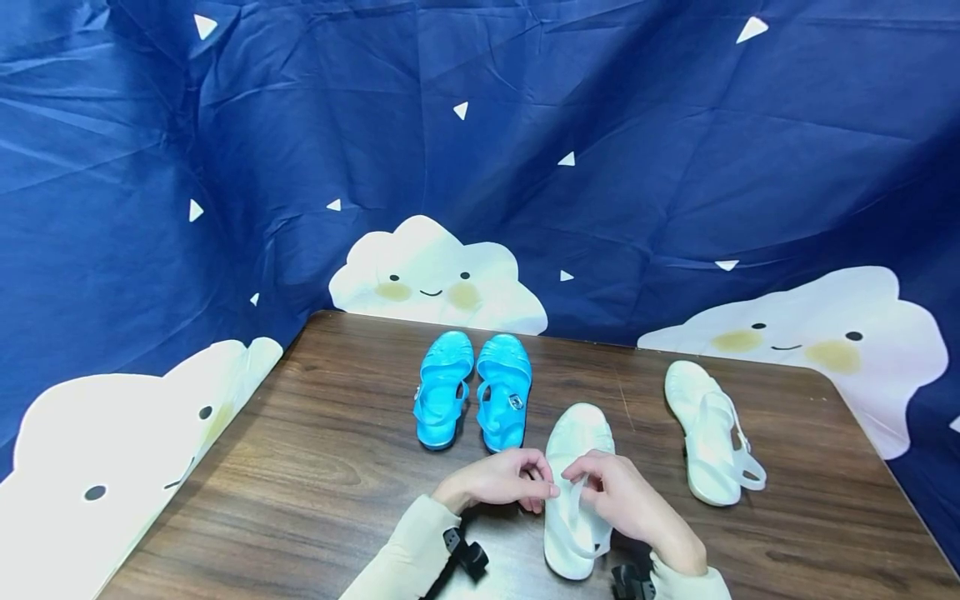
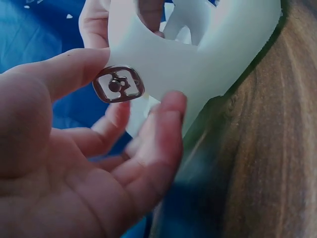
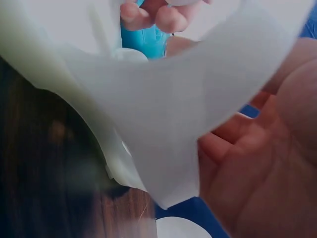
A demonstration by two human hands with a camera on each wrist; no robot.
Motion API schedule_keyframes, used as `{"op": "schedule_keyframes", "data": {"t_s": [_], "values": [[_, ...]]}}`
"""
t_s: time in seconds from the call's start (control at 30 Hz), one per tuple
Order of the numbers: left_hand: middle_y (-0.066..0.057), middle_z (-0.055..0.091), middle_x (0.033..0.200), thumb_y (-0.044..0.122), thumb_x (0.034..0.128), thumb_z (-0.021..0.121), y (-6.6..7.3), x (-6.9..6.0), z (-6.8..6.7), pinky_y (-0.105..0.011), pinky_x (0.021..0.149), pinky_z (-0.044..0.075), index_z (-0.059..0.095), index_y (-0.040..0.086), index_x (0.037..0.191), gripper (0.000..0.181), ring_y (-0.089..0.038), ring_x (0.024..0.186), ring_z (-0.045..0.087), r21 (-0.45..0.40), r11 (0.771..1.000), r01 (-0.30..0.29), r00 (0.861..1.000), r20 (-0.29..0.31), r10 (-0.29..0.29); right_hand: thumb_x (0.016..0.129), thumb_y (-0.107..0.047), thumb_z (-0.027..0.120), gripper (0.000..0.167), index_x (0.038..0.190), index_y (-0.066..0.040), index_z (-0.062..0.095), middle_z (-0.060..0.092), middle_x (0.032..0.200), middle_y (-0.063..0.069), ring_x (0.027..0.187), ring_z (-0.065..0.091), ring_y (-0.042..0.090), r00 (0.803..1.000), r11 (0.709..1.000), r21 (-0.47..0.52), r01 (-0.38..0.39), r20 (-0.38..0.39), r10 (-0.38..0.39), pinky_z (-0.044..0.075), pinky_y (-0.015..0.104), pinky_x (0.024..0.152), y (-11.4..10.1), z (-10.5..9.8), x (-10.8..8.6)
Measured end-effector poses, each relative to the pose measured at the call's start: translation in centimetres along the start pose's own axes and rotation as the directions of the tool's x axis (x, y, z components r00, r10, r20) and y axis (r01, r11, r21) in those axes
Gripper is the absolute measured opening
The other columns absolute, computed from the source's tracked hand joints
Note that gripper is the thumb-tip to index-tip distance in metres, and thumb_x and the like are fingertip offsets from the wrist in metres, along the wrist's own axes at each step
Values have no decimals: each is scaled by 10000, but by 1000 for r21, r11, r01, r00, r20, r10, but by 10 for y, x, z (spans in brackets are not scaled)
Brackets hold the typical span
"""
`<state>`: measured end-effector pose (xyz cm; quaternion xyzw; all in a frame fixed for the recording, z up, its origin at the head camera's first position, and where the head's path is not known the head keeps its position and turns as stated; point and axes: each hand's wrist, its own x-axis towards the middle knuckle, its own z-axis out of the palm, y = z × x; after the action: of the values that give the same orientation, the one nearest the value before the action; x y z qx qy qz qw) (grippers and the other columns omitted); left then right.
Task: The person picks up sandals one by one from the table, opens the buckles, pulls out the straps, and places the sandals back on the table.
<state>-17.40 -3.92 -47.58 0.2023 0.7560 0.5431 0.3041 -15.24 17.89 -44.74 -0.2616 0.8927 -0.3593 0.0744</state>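
Note:
A white sandal [image 1: 567,550] lies on the table with its toe pointing away, between both hands. At its left side is the left hand [image 1: 498,482]; in the left wrist view this hand [image 2: 99,153] has its thumb against the edge by a metal buckle [image 2: 119,84], its other fingers loosely bent and apart. From the right, the right hand [image 1: 630,502] holds the sandal's raised strap near the middle. In the right wrist view the pale strap [image 3: 163,109] covers part of the right hand [image 3: 257,153], hiding its fingertips.
Two blue sandals, one [image 1: 442,379] beside the other [image 1: 504,375], stand behind the left hand. Another white sandal [image 1: 705,433] lies at the right with its strap spread outward. The brown wooden table [image 1: 315,467] meets a blue cloth [image 1: 525,200] at its back and sides.

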Motion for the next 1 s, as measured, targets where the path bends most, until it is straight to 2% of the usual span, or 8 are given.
{"op": "schedule_keyframes", "data": {"t_s": [0.2,0.43,0.57,0.67,0.73,0.83,0.9,1.0], "values": [[-60,649,797,251,904,672,0,0,0,-308,658,568,558,83,968,213,-156,672,645,-48,996,75,997,-20,-76,794,35,605,181,856,-119,676,576,747,-76,590,446,-18,998,1000,24,-3,63,1,406,199,515,1,1,0],[-23,681,836,236,917,662,-1,1,0,-302,664,572,528,62,1049,256,-151,668,647,-90,992,89,996,-7,-90,843,-14,634,156,902,-145,693,621,783,-66,646,479,-16,996,999,44,4,88,-7,429,203,564,0,2,1],[-25,677,838,253,913,669,-1,1,0,-305,669,571,535,71,1053,266,-159,683,654,-86,992,92,996,-9,-93,871,-9,621,191,928,-175,697,672,908,-38,718,522,-16,998,997,66,34,43,-36,472,209,620,-3,0,1],[-39,651,836,257,907,675,0,1,-1,-315,673,572,532,69,1076,290,-172,691,660,-81,992,95,995,-12,-96,880,-21,627,160,916,-162,695,666,922,-24,720,521,-10,998,998,58,36,-48,-33,484,211,624,-7,-3,-1],[-50,637,835,257,905,676,0,1,-1,-318,673,572,519,65,1106,320,-181,695,664,-80,992,96,995,-14,-97,885,-50,645,110,907,-145,695,646,908,-32,707,507,-7,993,999,36,9,-119,-5,473,208,618,-8,-6,-2],[-50,656,851,256,908,675,0,1,0,-320,672,575,474,65,1165,379,-195,702,676,-87,992,95,995,-16,-97,892,-125,673,48,932,-142,695,603,887,-39,699,487,13,979,997,-12,-80,-191,76,441,206,620,-9,-11,-5],[-50,675,861,249,910,675,0,1,0,-328,672,578,437,61,1205,424,-207,707,683,-101,991,94,995,-17,-96,898,-175,678,93,979,-132,689,587,908,-32,719,483,40,971,989,-38,-146,-198,136,422,211,626,-7,-15,-7],[-60,699,870,233,907,680,0,0,0,-339,675,581,382,55,1265,498,-221,709,687,-126,988,92,995,-23,-96,910,-241,665,224,1076,-90,662,581,949,12,768,492,93,963,972,-57,-229,-157,218,414,229,642,-4,-19,-9]]}}
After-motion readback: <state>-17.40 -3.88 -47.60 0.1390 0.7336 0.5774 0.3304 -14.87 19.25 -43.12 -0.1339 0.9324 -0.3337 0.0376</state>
